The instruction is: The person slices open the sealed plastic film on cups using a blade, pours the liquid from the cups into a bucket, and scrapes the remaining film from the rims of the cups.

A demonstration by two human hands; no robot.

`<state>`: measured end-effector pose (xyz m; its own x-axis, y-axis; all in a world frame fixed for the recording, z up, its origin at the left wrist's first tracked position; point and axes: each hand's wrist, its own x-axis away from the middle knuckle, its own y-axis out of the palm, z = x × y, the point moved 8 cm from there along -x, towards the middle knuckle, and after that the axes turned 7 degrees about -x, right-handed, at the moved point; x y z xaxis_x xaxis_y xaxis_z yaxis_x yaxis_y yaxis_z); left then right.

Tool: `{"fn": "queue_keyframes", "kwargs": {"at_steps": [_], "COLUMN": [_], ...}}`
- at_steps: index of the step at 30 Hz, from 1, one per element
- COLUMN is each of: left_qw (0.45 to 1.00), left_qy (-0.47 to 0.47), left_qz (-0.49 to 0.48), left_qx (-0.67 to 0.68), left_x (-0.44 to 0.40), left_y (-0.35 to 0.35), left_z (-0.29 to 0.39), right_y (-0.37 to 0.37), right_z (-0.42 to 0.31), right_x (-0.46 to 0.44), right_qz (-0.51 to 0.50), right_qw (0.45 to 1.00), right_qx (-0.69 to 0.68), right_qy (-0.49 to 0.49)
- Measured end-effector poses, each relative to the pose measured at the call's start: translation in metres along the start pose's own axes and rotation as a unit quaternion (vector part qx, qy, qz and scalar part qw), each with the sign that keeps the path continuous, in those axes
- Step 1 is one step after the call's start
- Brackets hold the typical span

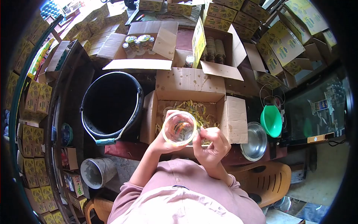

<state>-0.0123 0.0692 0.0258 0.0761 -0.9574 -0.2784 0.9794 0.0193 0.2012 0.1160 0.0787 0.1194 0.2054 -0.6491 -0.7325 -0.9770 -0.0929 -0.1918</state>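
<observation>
My left hand (163,143) is wrapped round a clear plastic jar (181,128), its round mouth tipped towards me. A printed label shows through its wall, and the inside looks empty. Against the jar's right side, my right hand (212,146) is closed in a pinch; what lies between its fingertips is too small to make out. Beneath both hands stands an open cardboard box (190,80) with yellowish peel-like strips (194,108) scattered inside.
A large black bucket (140,100) stands left of the box. To the right are a metal bowl (254,142) and a green bowl (271,121). Behind are a carton of lidded jars (138,44) and a carton of stacked jars (215,48). A grey bucket (97,172) stands lower left.
</observation>
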Motion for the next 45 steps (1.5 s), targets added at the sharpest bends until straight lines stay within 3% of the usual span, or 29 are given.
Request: {"fn": "queue_keyframes", "kwargs": {"at_steps": [5,8,14,20,23,33,36,42,45], "left_qw": [0.990,0.987,0.997,0.996,0.995,0.999,0.999,0.994,0.994], "left_qy": [0.053,0.056,0.048,0.008,-0.005,0.011,0.024,0.029,0.021], "left_qz": [-0.043,-0.070,-0.062,-0.005,0.028,-0.012,-0.043,-0.054,-0.049], "left_qx": [-0.121,-0.135,0.025,0.091,0.097,0.042,0.010,0.085,0.094], "left_x": [0.003,0.003,-0.002,-0.001,0.000,0.000,-0.001,-0.005,-0.004], "left_y": [0.000,0.002,0.010,0.007,0.006,0.008,0.012,0.008,0.009], "left_z": [0.007,0.010,0.007,-0.006,-0.004,-0.007,0.005,0.000,0.000], "right_y": [0.001,0.001,-0.009,-0.006,-0.003,-0.001,-0.002,-0.009,-0.006], "right_z": [-0.004,0.002,0.008,0.003,0.003,-0.006,0.000,0.011,0.008], "right_x": [-0.005,-0.007,-0.003,-0.003,-0.001,-0.008,-0.011,-0.009,-0.006], "right_qz": [-0.009,-0.030,0.027,0.003,-0.001,-0.014,-0.029,0.013,-0.008], "right_qw": [0.998,1.000,0.998,1.000,1.000,0.999,0.999,0.997,0.998], "right_qx": [0.050,0.008,-0.031,0.001,0.015,0.039,0.027,-0.044,-0.037], "right_qy": [-0.031,0.003,0.040,0.018,0.014,-0.031,-0.016,0.069,0.052]}}
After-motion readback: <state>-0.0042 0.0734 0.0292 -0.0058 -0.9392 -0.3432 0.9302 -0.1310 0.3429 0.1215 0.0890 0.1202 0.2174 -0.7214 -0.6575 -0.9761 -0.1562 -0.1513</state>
